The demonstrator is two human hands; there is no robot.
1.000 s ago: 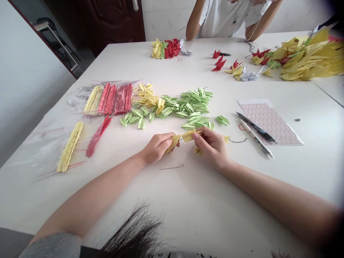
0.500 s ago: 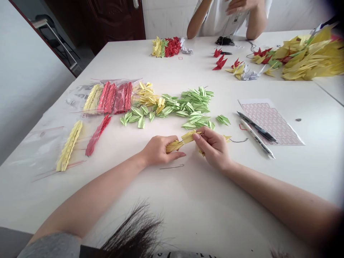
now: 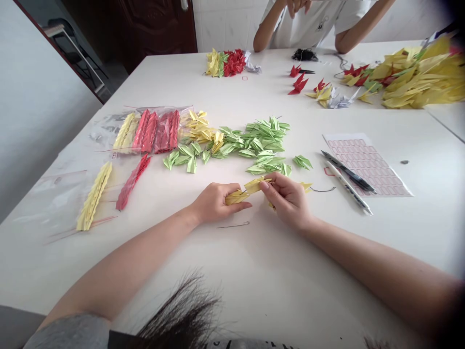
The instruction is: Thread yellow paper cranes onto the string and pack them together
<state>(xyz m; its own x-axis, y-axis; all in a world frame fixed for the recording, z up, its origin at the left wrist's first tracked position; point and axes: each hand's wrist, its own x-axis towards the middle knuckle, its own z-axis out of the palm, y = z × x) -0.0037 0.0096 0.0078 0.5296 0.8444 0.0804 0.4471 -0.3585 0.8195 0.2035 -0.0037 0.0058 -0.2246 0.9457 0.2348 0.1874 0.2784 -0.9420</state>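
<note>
My left hand (image 3: 215, 202) is closed around a yellow folded-paper piece (image 3: 237, 197), its thumb stretched along the near side. Between thumb and forefinger, my right hand (image 3: 288, 199) pinches a second yellow folded-paper piece (image 3: 253, 184). The two pieces almost meet end to end, with a dark cord between them. More yellow paper shows under and behind my right hand, and a dark cord (image 3: 323, 190) runs out to its right. A thin hooked wire (image 3: 233, 226) lies on the table below my hands. Green folded-paper pieces (image 3: 254, 140) are heaped just beyond.
Clear bags hold red paper strips (image 3: 156, 132); a yellow strip (image 3: 94, 196) and a red strip (image 3: 132, 183) lie nearer. At right, a black pen (image 3: 348, 172) and white pen (image 3: 348, 188) rest on a label sheet (image 3: 394, 182). A person (image 3: 308, 26) sits opposite, near paper cranes (image 3: 298, 85).
My hands and the yellow pieces stay almost in place. Across the table, the other person's hands have lifted and moved apart.
</note>
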